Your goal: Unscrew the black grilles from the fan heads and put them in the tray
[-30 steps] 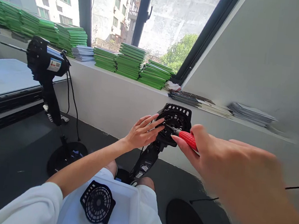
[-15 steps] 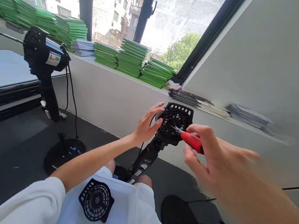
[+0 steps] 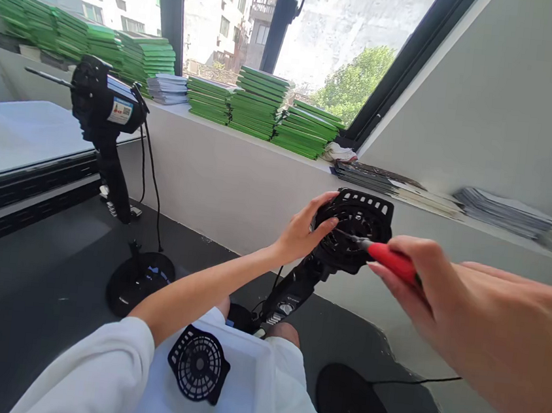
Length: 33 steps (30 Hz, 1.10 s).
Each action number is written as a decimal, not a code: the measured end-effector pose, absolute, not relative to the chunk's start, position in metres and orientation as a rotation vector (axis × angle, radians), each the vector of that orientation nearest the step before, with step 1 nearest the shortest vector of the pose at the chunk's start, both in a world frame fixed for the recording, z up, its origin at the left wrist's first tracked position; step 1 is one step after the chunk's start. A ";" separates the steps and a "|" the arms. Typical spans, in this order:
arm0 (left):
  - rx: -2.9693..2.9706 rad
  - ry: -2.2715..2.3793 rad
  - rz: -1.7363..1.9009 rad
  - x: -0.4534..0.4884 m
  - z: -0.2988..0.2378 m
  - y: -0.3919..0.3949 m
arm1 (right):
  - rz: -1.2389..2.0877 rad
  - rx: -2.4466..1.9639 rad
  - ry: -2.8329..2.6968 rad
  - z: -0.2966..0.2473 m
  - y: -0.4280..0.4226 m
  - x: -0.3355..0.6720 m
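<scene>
My left hand (image 3: 303, 232) grips the left rim of a black round housing (image 3: 379, 230), thumb over its front and fingers along its edge. This housing tops an upright black stand-like device (image 3: 291, 297) between the knees. My right hand (image 3: 426, 275) holds a red-handled screwdriver (image 3: 391, 259), its thin metal end inside the housing's open face; the exact contact point is too small to make out. On the lap, a black slotted grille cover (image 3: 199, 364) lies in a white plastic tray (image 3: 251, 375).
At left stands a similar black device (image 3: 104, 106) with a metal rod and a round base (image 3: 142, 284). Green stacks (image 3: 259, 106) and grey sheets (image 3: 507, 213) line the windowsill. A black round base (image 3: 349, 398) and cable lie on the floor at right.
The view has shifted left, so everything sits further right. My left thumb and fingers have closed more onto the housing rim. The right hand's fingers wrap the screwdriver handle more tightly.
</scene>
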<state>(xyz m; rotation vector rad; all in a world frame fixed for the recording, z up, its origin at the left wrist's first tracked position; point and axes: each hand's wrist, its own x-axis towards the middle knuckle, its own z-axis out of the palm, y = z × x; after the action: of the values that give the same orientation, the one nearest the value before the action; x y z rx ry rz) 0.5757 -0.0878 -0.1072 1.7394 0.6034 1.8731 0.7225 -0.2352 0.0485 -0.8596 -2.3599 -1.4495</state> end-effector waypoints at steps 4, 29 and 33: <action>1.673 0.667 1.853 0.577 -0.101 -0.091 | -1.665 -0.983 -2.164 0.048 -0.233 0.726; 1.541 0.726 1.856 0.580 -0.093 -0.114 | -1.392 -0.981 -2.332 0.048 -0.252 0.724; 1.544 0.689 1.869 0.581 -0.099 -0.112 | -1.382 -1.164 -2.290 0.047 -0.253 0.727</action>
<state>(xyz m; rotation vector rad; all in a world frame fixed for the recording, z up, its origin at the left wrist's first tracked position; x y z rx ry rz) 0.5815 -0.1119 -0.0987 1.5437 0.6891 1.8693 0.7269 -0.2532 0.0472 -1.1640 -2.2898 -1.3823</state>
